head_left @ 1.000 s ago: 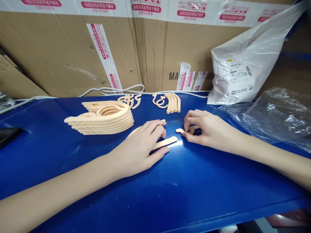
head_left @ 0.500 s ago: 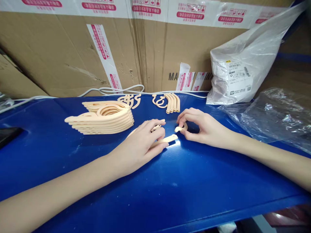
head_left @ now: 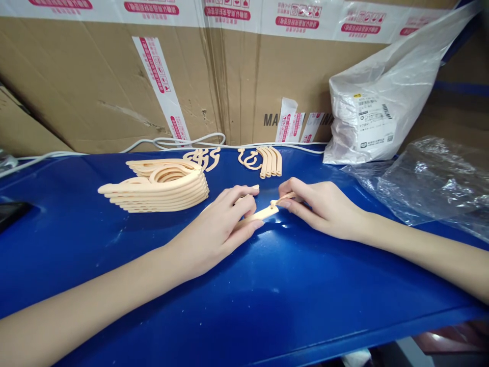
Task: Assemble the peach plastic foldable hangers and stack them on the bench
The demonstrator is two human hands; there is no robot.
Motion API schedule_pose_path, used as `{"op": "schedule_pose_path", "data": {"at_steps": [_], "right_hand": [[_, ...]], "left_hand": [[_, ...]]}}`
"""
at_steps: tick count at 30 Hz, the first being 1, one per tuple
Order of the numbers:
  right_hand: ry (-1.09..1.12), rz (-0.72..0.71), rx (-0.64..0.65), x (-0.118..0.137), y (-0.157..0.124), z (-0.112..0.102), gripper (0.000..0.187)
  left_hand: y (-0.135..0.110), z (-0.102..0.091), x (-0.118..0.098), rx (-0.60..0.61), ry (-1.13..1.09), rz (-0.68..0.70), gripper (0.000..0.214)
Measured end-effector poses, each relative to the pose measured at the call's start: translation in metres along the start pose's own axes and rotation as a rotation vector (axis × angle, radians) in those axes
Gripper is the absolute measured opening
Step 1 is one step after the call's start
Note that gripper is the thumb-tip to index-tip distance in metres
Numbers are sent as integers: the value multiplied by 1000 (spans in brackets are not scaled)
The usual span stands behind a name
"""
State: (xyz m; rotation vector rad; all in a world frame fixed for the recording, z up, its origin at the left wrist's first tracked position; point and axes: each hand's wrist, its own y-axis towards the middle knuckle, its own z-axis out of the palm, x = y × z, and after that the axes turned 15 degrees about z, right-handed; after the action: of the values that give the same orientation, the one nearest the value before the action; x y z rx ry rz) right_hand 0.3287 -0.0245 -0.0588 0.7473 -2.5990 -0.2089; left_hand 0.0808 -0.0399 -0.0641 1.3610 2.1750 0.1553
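My left hand (head_left: pixel 229 216) is closed around a cream plastic hanger arm (head_left: pixel 263 214), whose holed end sticks out to the right past my thumb. Most of that piece lies hidden under the hand. Between thumb and fingers, my right hand (head_left: pixel 321 206) pinches a cream hanger hook (head_left: pixel 280 200). The hook's tip meets the arm at its hole; I cannot tell how deep it sits. To the left rests a neat stack of cream hangers (head_left: pixel 160 191). Behind the hands lie several loose hooks (head_left: pixel 202 157) and a row of curved arms (head_left: pixel 270 162).
The blue table (head_left: pixel 214 316) has a large cardboard box (head_left: pixel 244 76) along its back, with a white cable (head_left: pixel 153 145) in front. A white plastic bag (head_left: pixel 359 117) and a crumpled clear bag (head_left: pixel 428 178) occupy the right side. A dark flat object (head_left: pixel 13 214) lies far left.
My right hand has turned and moved slightly, bringing the hook from beside the hanger arm onto its holed end. My left hand keeps its hold, with the arm's end raised a little.
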Motion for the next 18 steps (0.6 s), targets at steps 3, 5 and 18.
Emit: {"op": "schedule_pose_path", "data": {"at_steps": [3,5,18], "right_hand": [[4,28,11,3,0,0,21],[15,41,44,3,1,1,25],[119,26,282,9,4,-7,33]], "left_hand": [[0,0,-1,-11,-3,9,24],[0,-1,-1,-12,-7,15,23],[-2,4,2,-34,50,8,15]]}}
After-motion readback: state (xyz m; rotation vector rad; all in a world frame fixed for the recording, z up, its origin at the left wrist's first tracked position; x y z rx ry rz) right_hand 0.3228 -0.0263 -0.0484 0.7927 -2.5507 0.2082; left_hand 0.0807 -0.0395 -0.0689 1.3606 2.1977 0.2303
